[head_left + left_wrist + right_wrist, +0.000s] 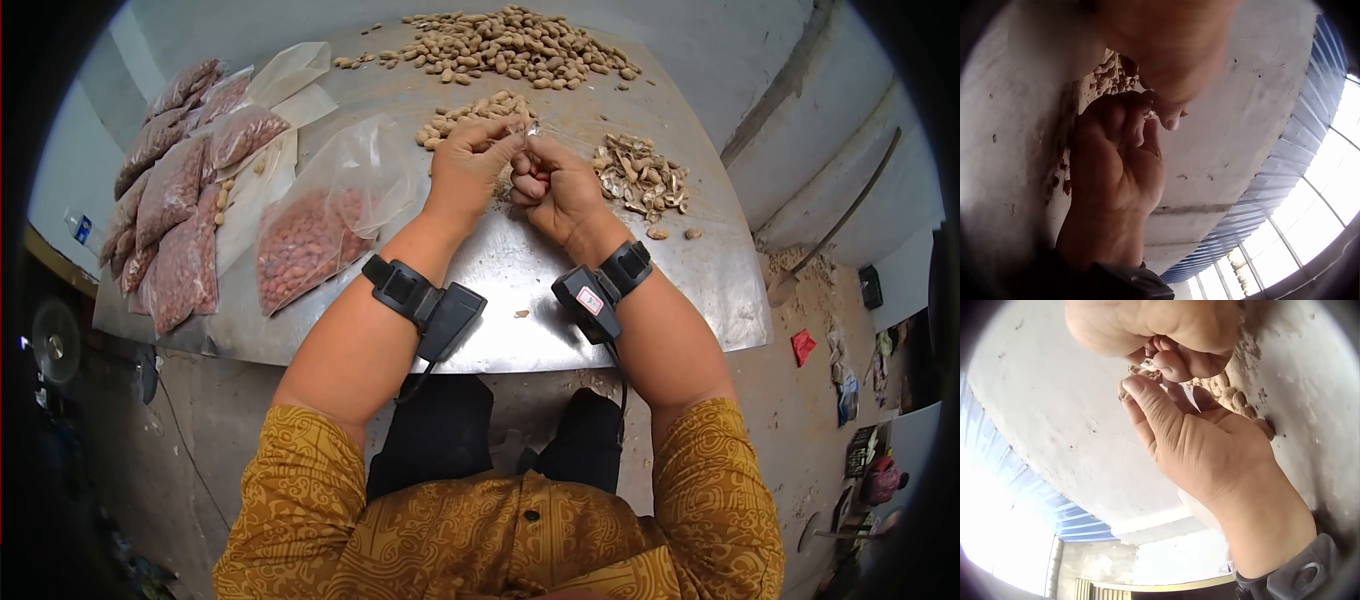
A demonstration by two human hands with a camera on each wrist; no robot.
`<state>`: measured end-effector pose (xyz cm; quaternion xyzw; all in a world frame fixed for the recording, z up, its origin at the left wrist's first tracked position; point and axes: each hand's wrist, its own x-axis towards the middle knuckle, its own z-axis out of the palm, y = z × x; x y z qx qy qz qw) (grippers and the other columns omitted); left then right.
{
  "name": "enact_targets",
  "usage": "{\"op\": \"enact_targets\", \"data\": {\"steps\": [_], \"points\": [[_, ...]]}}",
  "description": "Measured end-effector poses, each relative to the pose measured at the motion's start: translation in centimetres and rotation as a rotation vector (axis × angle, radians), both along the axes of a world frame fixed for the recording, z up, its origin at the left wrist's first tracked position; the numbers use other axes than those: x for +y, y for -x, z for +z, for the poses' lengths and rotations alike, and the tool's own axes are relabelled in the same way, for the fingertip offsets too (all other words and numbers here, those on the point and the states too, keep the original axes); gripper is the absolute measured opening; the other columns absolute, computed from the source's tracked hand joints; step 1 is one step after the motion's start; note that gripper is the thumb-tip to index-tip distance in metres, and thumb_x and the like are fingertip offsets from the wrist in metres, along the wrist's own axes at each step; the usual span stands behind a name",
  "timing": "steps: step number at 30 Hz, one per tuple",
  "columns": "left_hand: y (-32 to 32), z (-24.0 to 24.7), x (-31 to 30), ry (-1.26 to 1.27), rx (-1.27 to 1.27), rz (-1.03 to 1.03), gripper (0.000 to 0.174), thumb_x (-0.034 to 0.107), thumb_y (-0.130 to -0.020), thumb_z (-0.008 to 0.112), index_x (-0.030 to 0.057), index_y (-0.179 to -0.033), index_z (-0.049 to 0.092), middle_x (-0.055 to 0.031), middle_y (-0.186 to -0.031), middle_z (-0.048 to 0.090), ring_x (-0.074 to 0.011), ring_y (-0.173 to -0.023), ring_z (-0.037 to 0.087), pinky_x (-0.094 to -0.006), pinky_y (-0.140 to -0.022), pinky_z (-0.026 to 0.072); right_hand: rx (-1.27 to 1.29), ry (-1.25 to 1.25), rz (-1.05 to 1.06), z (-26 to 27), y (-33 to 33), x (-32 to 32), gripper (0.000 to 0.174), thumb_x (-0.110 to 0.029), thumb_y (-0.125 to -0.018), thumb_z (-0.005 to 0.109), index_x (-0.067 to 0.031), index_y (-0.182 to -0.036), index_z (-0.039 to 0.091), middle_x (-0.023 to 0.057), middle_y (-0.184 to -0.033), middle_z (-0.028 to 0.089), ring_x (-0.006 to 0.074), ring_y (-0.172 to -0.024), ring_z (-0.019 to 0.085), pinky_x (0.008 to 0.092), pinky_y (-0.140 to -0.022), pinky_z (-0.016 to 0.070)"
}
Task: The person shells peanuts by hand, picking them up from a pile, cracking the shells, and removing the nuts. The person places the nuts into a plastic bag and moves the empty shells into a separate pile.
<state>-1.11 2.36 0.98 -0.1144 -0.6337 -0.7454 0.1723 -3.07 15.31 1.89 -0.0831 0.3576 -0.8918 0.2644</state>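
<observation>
Both hands meet over the metal table, between a small heap of unshelled peanuts [475,115] and a pile of empty shells [640,175]. A cracked peanut [1145,370] with a pale inside shows between the fingertips in the right wrist view. The left hand [470,165] pinches it between thumb and forefinger. From the other side the right hand [562,190] grips it too, its lower fingers curled towards the palm. Fingers partly cover the peanut in the left wrist view, where the right hand [1113,156] appears below the left.
A large mound of peanuts [520,45] lies at the table's far side. On the left, an open clear bag [310,245] of reddish kernels stands beside several filled bags [175,190]. Loose bits lie near the table's front edge [690,350].
</observation>
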Motion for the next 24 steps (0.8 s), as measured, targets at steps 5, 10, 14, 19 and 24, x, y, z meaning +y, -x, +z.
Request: {"op": "enact_targets", "data": {"steps": [5, 10, 14, 19, 24], "points": [[0.3, -0.2, -0.1, 0.035, -0.029, 0.040, 0.028, 0.018, -0.084, 0.062, 0.0045, -0.109, 0.061, -0.0019, -0.094, 0.062, -0.0090, -0.089, 0.054, -0.0217, -0.078, 0.0413, 0.107, -0.102, 0.010, 0.3, -0.6, -0.2, 0.010, -0.014, -0.089, 0.051, -0.0088, -0.082, 0.046, 0.0015, -0.062, 0.048, 0.0075, -0.041, 0.039, 0.0197, -0.038, 0.0256], [-0.5, 1.7, -0.8, 0.048, -0.074, 0.192, 0.026, 0.021, -0.083, 0.061, 0.0031, -0.102, 0.064, -0.0050, -0.091, 0.061, -0.0114, -0.084, 0.056, -0.0238, -0.072, 0.0439, 0.112, -0.021, -0.112, 0.3, 0.8, 1.0, 0.009, -0.017, -0.091, 0.047, -0.0081, -0.089, 0.046, -0.0002, -0.061, 0.045, 0.0075, -0.042, 0.036, 0.0204, -0.040, 0.0265], [0.4, 1.2, -3.5, 0.436, 0.013, 0.428, 0.025, 0.019, -0.079, 0.062, 0.0051, -0.099, 0.066, -0.0121, -0.095, 0.061, -0.0210, -0.085, 0.059, -0.0294, -0.073, 0.0455, 0.013, 0.375, -0.310, 0.0, 3.9, 4.0, 0.019, -0.023, -0.095, 0.040, -0.0056, -0.099, 0.045, -0.0011, -0.061, 0.038, 0.0093, -0.045, 0.031, 0.0235, -0.043, 0.0266], [0.1, 0.3, -3.9, 1.021, 0.025, 0.476, 0.026, 0.021, -0.074, 0.061, 0.0113, -0.097, 0.067, -0.0141, -0.098, 0.060, -0.0314, -0.091, 0.056, -0.0378, -0.081, 0.0448, -0.038, 0.382, -0.409, 0.5, 3.6, 4.3, 0.026, -0.026, -0.096, 0.037, -0.0034, -0.108, 0.043, 0.0004, -0.063, 0.036, 0.0104, -0.046, 0.029, 0.0242, -0.045, 0.0257], [0.6, -0.9, -3.3, 1.140, 0.092, 0.547, 0.027, 0.019, -0.071, 0.065, 0.0085, -0.096, 0.067, -0.0153, -0.097, 0.059, -0.0317, -0.090, 0.056, -0.0389, -0.079, 0.0451, 0.046, 0.266, -0.357, 0.7, 3.2, 3.8, 0.025, -0.022, -0.093, 0.044, -0.0032, -0.111, 0.043, 0.0015, -0.063, 0.038, 0.0105, -0.047, 0.030, 0.0236, -0.045, 0.0259]]}}
